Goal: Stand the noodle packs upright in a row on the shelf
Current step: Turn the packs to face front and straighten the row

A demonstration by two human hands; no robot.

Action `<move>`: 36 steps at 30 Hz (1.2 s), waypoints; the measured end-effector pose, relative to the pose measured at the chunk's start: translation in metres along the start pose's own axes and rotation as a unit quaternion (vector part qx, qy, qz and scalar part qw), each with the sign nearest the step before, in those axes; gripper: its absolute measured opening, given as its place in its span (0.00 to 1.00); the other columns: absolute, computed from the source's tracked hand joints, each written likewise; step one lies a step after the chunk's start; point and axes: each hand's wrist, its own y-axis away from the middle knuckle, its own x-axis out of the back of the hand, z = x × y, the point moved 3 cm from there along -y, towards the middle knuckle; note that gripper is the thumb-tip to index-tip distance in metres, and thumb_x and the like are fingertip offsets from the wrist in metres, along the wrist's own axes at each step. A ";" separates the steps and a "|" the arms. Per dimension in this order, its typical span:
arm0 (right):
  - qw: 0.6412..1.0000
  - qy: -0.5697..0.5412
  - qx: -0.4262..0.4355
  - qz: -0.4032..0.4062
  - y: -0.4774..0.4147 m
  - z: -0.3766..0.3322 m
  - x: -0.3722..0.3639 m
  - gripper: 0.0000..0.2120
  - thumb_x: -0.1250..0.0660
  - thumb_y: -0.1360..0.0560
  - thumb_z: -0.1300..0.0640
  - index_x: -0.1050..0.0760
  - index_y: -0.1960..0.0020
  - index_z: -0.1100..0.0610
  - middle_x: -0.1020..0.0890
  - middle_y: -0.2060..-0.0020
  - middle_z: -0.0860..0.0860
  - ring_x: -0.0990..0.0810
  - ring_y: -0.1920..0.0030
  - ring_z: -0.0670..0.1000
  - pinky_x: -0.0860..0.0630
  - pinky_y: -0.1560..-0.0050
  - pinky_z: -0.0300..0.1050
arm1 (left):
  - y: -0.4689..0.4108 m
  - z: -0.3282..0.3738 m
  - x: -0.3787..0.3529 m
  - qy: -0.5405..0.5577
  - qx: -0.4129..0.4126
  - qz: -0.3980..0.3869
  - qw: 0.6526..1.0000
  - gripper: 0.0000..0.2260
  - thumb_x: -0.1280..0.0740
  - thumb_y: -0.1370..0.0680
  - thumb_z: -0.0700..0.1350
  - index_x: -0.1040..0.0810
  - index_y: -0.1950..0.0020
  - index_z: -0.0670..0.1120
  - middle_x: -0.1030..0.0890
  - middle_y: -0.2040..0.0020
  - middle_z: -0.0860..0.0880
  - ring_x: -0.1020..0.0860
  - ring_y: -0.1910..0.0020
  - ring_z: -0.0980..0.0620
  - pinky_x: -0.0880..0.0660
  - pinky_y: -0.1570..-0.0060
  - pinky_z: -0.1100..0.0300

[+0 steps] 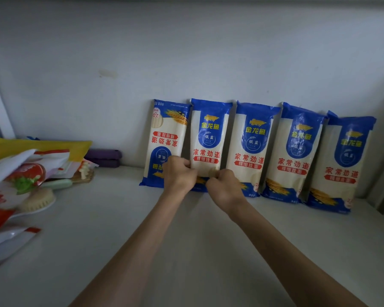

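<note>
Centrally, both curled: left hand [179, 175] and right hand [223, 185] pinched lower edges of second blue-and-white plastic noodle pack [208, 138], upright against wall on white shelf [186, 251], mid-frame.

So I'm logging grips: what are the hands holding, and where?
Both the left hand and right hand pinch the second noodle pack near its bottom end.
</note>
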 end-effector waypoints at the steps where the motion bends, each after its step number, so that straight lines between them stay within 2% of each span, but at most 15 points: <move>1: 1.000 0.000 0.000 -0.005 -0.001 0.001 -0.001 0.08 0.41 0.26 0.69 0.28 0.49 0.61 0.24 0.61 0.51 0.25 0.60 0.47 0.30 0.66 0.34 | 0.001 -0.001 -0.001 0.007 -0.002 -0.003 1.000 0.07 0.31 0.25 0.36 0.15 0.50 0.40 0.15 0.52 0.46 0.20 0.52 0.51 0.26 0.64 0.66; 4: 0.999 0.022 0.003 -0.024 -0.001 0.005 -0.003 0.16 0.41 0.27 0.69 0.27 0.40 0.63 0.22 0.49 0.56 0.24 0.47 0.54 0.26 0.53 0.38 | 0.004 -0.002 -0.003 0.028 -0.023 -0.029 0.999 0.09 0.33 0.25 0.35 0.15 0.48 0.41 0.15 0.51 0.46 0.19 0.50 0.50 0.25 0.61 0.65; 7: 0.998 0.051 0.026 0.027 0.004 0.000 -0.001 0.14 0.40 0.26 0.70 0.27 0.42 0.63 0.22 0.49 0.55 0.24 0.47 0.52 0.26 0.54 0.37 | -0.004 -0.003 0.004 0.044 -0.016 -0.046 0.998 0.07 0.33 0.23 0.38 0.16 0.49 0.42 0.17 0.52 0.50 0.21 0.52 0.53 0.25 0.63 0.68; 10: 0.988 0.026 0.094 0.122 0.011 -0.020 -0.002 0.15 0.39 0.25 0.70 0.25 0.41 0.61 0.21 0.48 0.49 0.23 0.46 0.47 0.29 0.53 0.31 | -0.021 -0.011 0.033 0.151 0.001 0.078 0.986 0.07 0.34 0.21 0.43 0.19 0.47 0.43 0.17 0.48 0.47 0.17 0.51 0.49 0.17 0.54 0.55; 11: 0.987 0.015 0.109 0.121 0.011 -0.025 -0.008 0.14 0.38 0.25 0.69 0.24 0.42 0.60 0.20 0.49 0.49 0.22 0.46 0.48 0.28 0.55 0.30 | -0.024 -0.014 0.044 0.176 0.000 0.126 0.976 0.07 0.35 0.20 0.44 0.21 0.45 0.43 0.17 0.46 0.46 0.17 0.50 0.48 0.17 0.55 0.57; 12: 0.988 0.005 0.110 0.108 0.009 -0.029 -0.014 0.12 0.38 0.25 0.68 0.24 0.44 0.59 0.20 0.50 0.50 0.23 0.47 0.48 0.28 0.56 0.31 | -0.025 -0.016 0.055 0.185 -0.005 0.160 0.970 0.08 0.37 0.19 0.44 0.23 0.44 0.42 0.18 0.46 0.47 0.18 0.50 0.49 0.18 0.59 0.63; 14: 0.994 -0.032 0.072 0.075 0.000 -0.032 -0.027 0.08 0.39 0.24 0.67 0.25 0.47 0.59 0.22 0.52 0.50 0.25 0.50 0.48 0.28 0.59 0.34 | -0.028 -0.023 0.070 0.167 0.011 0.175 0.970 0.10 0.40 0.17 0.45 0.26 0.41 0.42 0.22 0.46 0.49 0.22 0.50 0.52 0.25 0.68 0.70; 15: 0.996 -0.055 0.045 0.057 -0.005 -0.032 -0.034 0.08 0.39 0.23 0.67 0.26 0.47 0.59 0.23 0.52 0.50 0.26 0.50 0.48 0.27 0.60 0.34 | -0.034 -0.028 0.071 0.155 0.035 0.152 0.976 0.12 0.42 0.17 0.46 0.26 0.40 0.41 0.23 0.45 0.49 0.23 0.50 0.52 0.25 0.66 0.69; 17: 0.996 -0.085 0.013 0.024 -0.019 -0.030 -0.049 0.09 0.39 0.23 0.67 0.28 0.45 0.60 0.22 0.46 0.52 0.24 0.46 0.50 0.22 0.57 0.39 | -0.044 -0.039 0.070 0.175 0.097 0.071 0.977 0.18 0.46 0.17 0.51 0.24 0.42 0.39 0.18 0.47 0.45 0.18 0.51 0.46 0.20 0.56 0.54; 19: 0.995 -0.104 -0.001 0.001 -0.031 -0.027 -0.068 0.12 0.37 0.23 0.66 0.27 0.41 0.59 0.21 0.42 0.53 0.22 0.41 0.53 0.20 0.51 0.45 | -0.046 -0.045 0.068 0.269 0.158 -0.008 0.950 0.23 0.46 0.18 0.57 0.20 0.46 0.40 0.14 0.52 0.43 0.16 0.53 0.42 0.20 0.47 0.46; 22: 0.994 -0.105 -0.009 0.009 -0.038 -0.026 -0.087 0.15 0.33 0.25 0.66 0.27 0.40 0.59 0.20 0.42 0.54 0.21 0.42 0.53 0.22 0.52 0.43 | -0.047 -0.047 0.071 0.321 0.173 -0.063 0.929 0.21 0.42 0.19 0.60 0.18 0.49 0.45 0.13 0.58 0.47 0.15 0.56 0.45 0.20 0.48 0.48; 25: 0.996 -0.073 0.009 0.054 -0.039 -0.021 -0.087 0.15 0.33 0.27 0.69 0.26 0.41 0.61 0.20 0.42 0.54 0.21 0.41 0.54 0.22 0.52 0.45 | -0.046 -0.045 0.070 0.299 0.159 -0.086 0.937 0.20 0.36 0.22 0.61 0.18 0.47 0.45 0.13 0.54 0.46 0.15 0.53 0.43 0.20 0.46 0.45; 29: 0.996 -0.067 0.026 0.043 -0.041 -0.015 -0.077 0.14 0.29 0.29 0.68 0.23 0.44 0.60 0.17 0.45 0.54 0.19 0.43 0.55 0.18 0.51 0.48 | -0.043 -0.039 0.070 0.312 0.138 -0.110 0.933 0.20 0.29 0.26 0.57 0.19 0.43 0.43 0.13 0.51 0.44 0.15 0.51 0.41 0.20 0.45 0.41; 33: 0.997 -0.068 0.035 0.000 -0.035 -0.020 -0.059 0.16 0.26 0.31 0.66 0.22 0.44 0.59 0.17 0.44 0.54 0.19 0.43 0.54 0.19 0.47 0.54 | -0.047 -0.037 0.076 0.349 0.126 -0.093 0.924 0.18 0.25 0.28 0.52 0.20 0.43 0.44 0.13 0.51 0.46 0.14 0.54 0.44 0.18 0.58 0.51; 36: 0.996 -0.039 0.075 -0.014 -0.031 -0.030 -0.038 0.15 0.26 0.30 0.65 0.22 0.45 0.59 0.17 0.46 0.53 0.19 0.45 0.51 0.19 0.48 0.52 | -0.046 -0.031 0.082 0.351 0.111 -0.072 0.927 0.13 0.25 0.28 0.49 0.19 0.46 0.46 0.13 0.52 0.48 0.14 0.55 0.47 0.19 0.58 0.52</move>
